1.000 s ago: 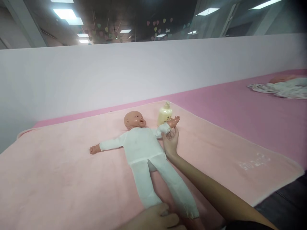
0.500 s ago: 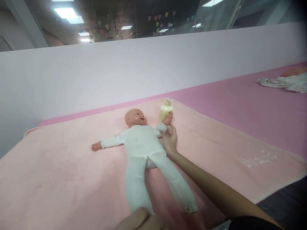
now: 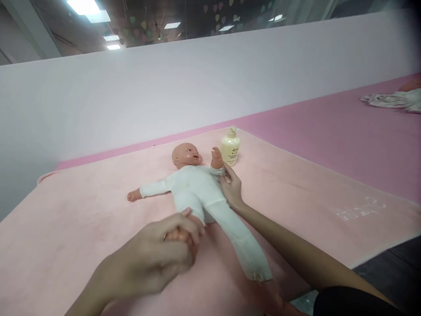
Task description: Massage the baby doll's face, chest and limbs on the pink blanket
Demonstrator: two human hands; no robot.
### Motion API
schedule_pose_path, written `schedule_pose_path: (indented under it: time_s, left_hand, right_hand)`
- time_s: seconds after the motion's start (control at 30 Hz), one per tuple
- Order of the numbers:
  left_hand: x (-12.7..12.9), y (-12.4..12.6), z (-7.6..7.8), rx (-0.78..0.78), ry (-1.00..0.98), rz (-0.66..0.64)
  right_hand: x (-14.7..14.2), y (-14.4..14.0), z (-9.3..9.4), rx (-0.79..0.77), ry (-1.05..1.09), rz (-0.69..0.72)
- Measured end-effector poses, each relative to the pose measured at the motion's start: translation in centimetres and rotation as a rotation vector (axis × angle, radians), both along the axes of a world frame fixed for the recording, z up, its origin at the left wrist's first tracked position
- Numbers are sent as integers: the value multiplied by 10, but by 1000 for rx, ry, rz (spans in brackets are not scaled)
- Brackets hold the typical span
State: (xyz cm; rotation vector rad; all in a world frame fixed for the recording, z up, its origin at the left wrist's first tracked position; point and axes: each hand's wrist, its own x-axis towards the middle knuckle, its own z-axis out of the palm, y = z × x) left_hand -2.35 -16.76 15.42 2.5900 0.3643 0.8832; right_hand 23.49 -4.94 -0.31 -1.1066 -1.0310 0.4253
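On its back lies a baby doll (image 3: 189,175) in a white bodysuit, its head turned to the right. My left hand (image 3: 158,252) is closed around the doll's bare foot (image 3: 179,236), and that leg is bent up toward the belly. Toes show between my fingers. My right hand (image 3: 233,186) grips the doll's raised arm at the cuff (image 3: 217,170), with the small fist pointing up. Straight and flat on the towel rests the doll's other leg (image 3: 241,239). A pale yellow pump bottle (image 3: 230,147) stands upright just beyond my right hand.
A pink towel (image 3: 82,237) with white lettering spreads under the doll, over a pink surface (image 3: 312,140). Behind rises a white wall (image 3: 148,92) with glass above. White cloth (image 3: 391,101) lies at the far right. A dark edge (image 3: 388,272) borders the towel at lower right.
My left hand has come up from the bottom edge with the doll's foot, bending that leg toward the belly. The doll's held arm has shifted left, uncovering more of the bottle.
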Motion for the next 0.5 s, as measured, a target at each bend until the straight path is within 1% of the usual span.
schedule_pose_path:
  time_s: [0.03, 0.07, 0.1, 0.17, 0.23, 0.27, 0.33, 0.5]
  left_hand:
    - [3, 13, -9, -64, -43, -63]
    - [5, 27, -18, -108, -91, -81]
    - [6, 40, -28, -148, -140, -55]
    - [7, 65, -46, -220, -255, 75]
    - [6, 81, -60, -263, -299, 168]
    - [6, 86, -65, -271, -315, 191]
    - [8, 89, -72, -258, -331, 194]
    - [19, 79, -78, -112, -326, 143]
  right_hand:
    - [1, -1, 1, -5, -79, -6]
    - [2, -2, 1, -4, -169, -5]
    - [3, -2, 2, 0, -261, -1]
    - [4, -2, 4, 9, -410, 17]
    - [6, -2, 6, 7, -472, 25]
    - [6, -1, 6, 7, -483, 27]
    - [6, 0, 6, 19, -497, 45]
    - [4, 0, 1, 24, -437, 99]
